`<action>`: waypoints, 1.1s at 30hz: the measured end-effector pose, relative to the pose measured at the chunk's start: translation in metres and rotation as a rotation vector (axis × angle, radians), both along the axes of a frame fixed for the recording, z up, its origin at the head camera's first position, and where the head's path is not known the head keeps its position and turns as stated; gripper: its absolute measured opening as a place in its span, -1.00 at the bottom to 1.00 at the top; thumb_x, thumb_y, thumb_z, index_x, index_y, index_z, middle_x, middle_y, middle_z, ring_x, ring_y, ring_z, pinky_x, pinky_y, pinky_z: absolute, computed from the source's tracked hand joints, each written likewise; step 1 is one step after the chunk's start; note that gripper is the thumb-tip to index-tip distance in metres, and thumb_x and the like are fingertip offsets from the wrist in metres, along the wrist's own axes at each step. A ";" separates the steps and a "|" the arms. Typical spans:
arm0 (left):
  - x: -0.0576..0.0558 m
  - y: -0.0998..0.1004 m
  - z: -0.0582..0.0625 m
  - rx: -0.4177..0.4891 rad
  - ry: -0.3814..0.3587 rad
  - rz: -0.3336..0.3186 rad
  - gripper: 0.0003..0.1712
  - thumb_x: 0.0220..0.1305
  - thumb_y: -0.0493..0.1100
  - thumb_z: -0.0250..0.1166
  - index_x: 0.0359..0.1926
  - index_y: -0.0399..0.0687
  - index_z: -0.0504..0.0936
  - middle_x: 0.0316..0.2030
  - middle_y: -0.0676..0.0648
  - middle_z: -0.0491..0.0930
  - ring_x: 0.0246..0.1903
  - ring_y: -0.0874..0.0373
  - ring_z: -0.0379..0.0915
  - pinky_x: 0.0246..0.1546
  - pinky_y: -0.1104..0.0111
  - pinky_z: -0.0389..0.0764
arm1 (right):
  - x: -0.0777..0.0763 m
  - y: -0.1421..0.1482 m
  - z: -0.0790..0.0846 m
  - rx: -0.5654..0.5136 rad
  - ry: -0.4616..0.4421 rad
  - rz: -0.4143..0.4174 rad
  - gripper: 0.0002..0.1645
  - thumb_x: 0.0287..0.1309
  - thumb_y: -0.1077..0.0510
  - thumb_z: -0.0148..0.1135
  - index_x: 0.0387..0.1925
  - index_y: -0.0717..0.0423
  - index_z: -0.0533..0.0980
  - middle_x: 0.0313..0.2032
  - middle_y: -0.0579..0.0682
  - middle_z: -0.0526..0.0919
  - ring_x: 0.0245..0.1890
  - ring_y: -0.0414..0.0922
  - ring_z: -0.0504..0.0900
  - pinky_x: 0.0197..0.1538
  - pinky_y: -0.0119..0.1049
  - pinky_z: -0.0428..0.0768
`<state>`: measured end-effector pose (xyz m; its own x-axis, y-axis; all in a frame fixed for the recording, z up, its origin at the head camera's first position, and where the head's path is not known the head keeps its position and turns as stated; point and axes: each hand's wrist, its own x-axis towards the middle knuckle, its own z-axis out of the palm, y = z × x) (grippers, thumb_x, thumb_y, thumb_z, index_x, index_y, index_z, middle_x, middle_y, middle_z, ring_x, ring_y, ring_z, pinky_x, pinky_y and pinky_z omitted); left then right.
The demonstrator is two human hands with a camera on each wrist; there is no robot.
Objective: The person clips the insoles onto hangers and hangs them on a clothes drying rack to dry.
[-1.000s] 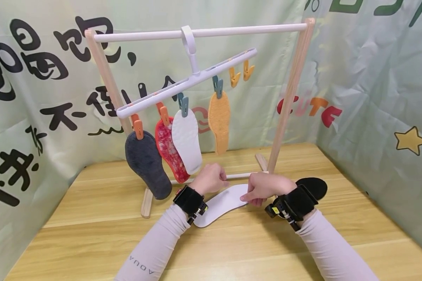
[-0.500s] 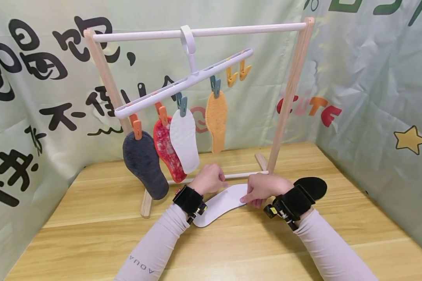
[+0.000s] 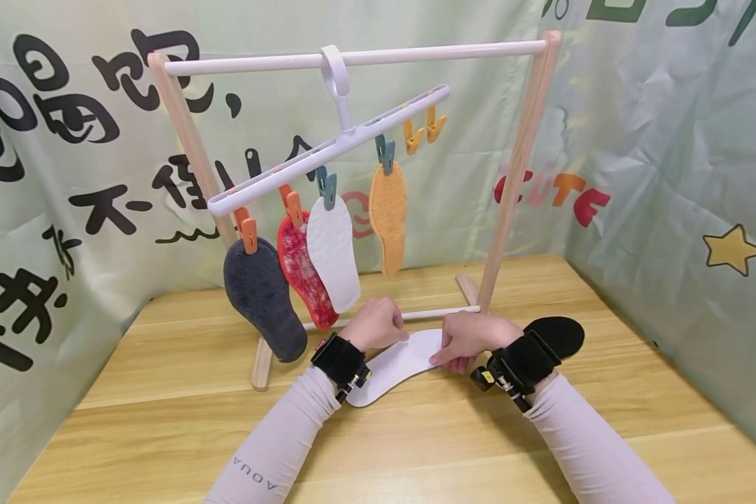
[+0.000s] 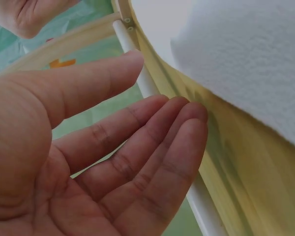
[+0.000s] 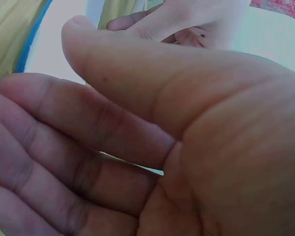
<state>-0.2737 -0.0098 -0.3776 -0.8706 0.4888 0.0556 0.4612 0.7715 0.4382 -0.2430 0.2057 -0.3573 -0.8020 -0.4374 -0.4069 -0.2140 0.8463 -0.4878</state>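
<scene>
A white insole (image 3: 393, 367) with a blue edge in the right wrist view lies slanted between my hands, low over the wooden table. My right hand (image 3: 469, 339) pinches its right end, thumb on the near edge and the other fingers bent below. My left hand (image 3: 378, 323) hovers by the insole's far edge; in the left wrist view its fingers are loosely bent around nothing. Behind, a white hanger (image 3: 346, 143) carries a dark grey insole (image 3: 261, 297), a red patterned insole (image 3: 302, 262), a white fluffy insole (image 3: 332, 255) and an orange insole (image 3: 388, 217).
The hanger hooks over the top bar of a wooden rack (image 3: 521, 168) and tilts down to the left. Two yellow clothespins (image 3: 423, 133) on its right end hold nothing. A black insole (image 3: 557, 336) lies on the table (image 3: 416, 448), right of my right hand.
The hanger and its insoles sway slightly, left and then partly back. My left fingertips have dipped a little toward the white insole. My right hand stays nearly still.
</scene>
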 end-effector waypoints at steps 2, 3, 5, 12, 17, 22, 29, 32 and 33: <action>0.000 0.001 -0.001 -0.011 0.006 0.000 -0.80 0.22 -0.15 0.58 -0.51 -0.06 0.82 -0.50 0.05 0.73 -0.43 0.17 0.50 -0.35 0.40 0.48 | 0.000 0.000 0.000 -0.005 -0.010 -0.004 -0.61 0.37 -0.02 0.48 -0.49 0.16 0.78 -0.54 0.04 0.82 -0.48 -0.18 0.82 -0.27 -0.24 0.81; -0.001 0.001 -0.002 -0.016 0.009 0.000 -0.81 0.22 -0.14 0.58 -0.50 -0.05 0.82 -0.47 0.05 0.75 -0.41 0.17 0.52 -0.32 0.40 0.50 | 0.000 0.000 0.000 -0.004 -0.012 -0.004 -0.61 0.37 -0.02 0.48 -0.49 0.16 0.79 -0.54 0.03 0.82 -0.48 -0.18 0.82 -0.28 -0.25 0.80; -0.001 0.002 -0.003 -0.026 0.015 -0.004 -0.82 0.22 -0.14 0.59 -0.49 -0.06 0.83 -0.45 0.03 0.77 -0.39 0.16 0.54 -0.29 0.39 0.52 | 0.000 -0.001 0.000 -0.001 -0.012 0.002 -0.61 0.37 -0.02 0.48 -0.50 0.15 0.79 -0.54 0.03 0.82 -0.49 -0.19 0.82 -0.31 -0.27 0.79; -0.002 0.004 -0.007 -0.039 0.023 -0.024 -0.80 0.19 -0.15 0.60 -0.53 -0.06 0.81 -0.48 0.05 0.74 -0.40 0.18 0.51 -0.29 0.41 0.50 | 0.001 -0.001 0.000 -0.015 -0.008 -0.002 -0.62 0.36 -0.01 0.49 -0.51 0.15 0.79 -0.55 0.03 0.82 -0.51 -0.19 0.81 -0.31 -0.27 0.79; -0.002 0.006 -0.010 -0.037 0.017 -0.023 -0.77 0.18 -0.17 0.61 -0.57 -0.06 0.79 -0.51 0.07 0.70 -0.42 0.21 0.46 -0.32 0.43 0.45 | 0.000 -0.002 -0.002 -0.026 0.007 -0.003 -0.62 0.35 0.01 0.50 -0.51 0.17 0.78 -0.57 0.05 0.81 -0.52 -0.18 0.81 -0.31 -0.28 0.79; -0.001 0.007 -0.011 -0.028 0.000 -0.018 -0.77 0.15 -0.21 0.61 -0.59 -0.07 0.78 -0.49 0.05 0.69 -0.44 0.20 0.45 -0.37 0.44 0.44 | -0.001 -0.003 -0.004 -0.004 0.029 0.012 -0.63 0.35 -0.01 0.49 -0.51 0.13 0.79 -0.59 0.00 0.80 -0.52 -0.20 0.81 -0.34 -0.32 0.77; -0.023 0.008 -0.040 -0.037 0.050 -0.057 -0.63 0.03 -0.23 0.63 -0.72 0.00 0.61 -0.67 0.14 0.43 -0.52 0.19 0.33 -0.50 0.39 0.35 | 0.000 -0.003 -0.004 -0.006 0.027 0.016 -0.64 0.36 -0.01 0.48 -0.50 0.12 0.79 -0.58 -0.01 0.81 -0.51 -0.20 0.82 -0.30 -0.30 0.79; -0.035 0.008 -0.056 -0.030 0.068 -0.072 -0.58 -0.02 -0.19 0.65 -0.75 0.05 0.56 -0.72 0.17 0.34 -0.54 0.20 0.28 -0.53 0.36 0.31 | 0.000 -0.004 -0.004 -0.006 0.025 0.016 -0.65 0.36 -0.01 0.49 -0.49 0.11 0.80 -0.57 -0.02 0.81 -0.50 -0.19 0.82 -0.29 -0.28 0.80; -0.034 0.007 -0.056 -0.023 0.070 -0.073 -0.57 -0.02 -0.20 0.65 -0.75 0.05 0.54 -0.73 0.18 0.31 -0.55 0.21 0.25 -0.54 0.37 0.27 | 0.000 -0.004 -0.004 -0.003 0.027 0.018 -0.64 0.36 -0.02 0.49 -0.49 0.11 0.80 -0.57 -0.02 0.81 -0.50 -0.19 0.82 -0.28 -0.28 0.80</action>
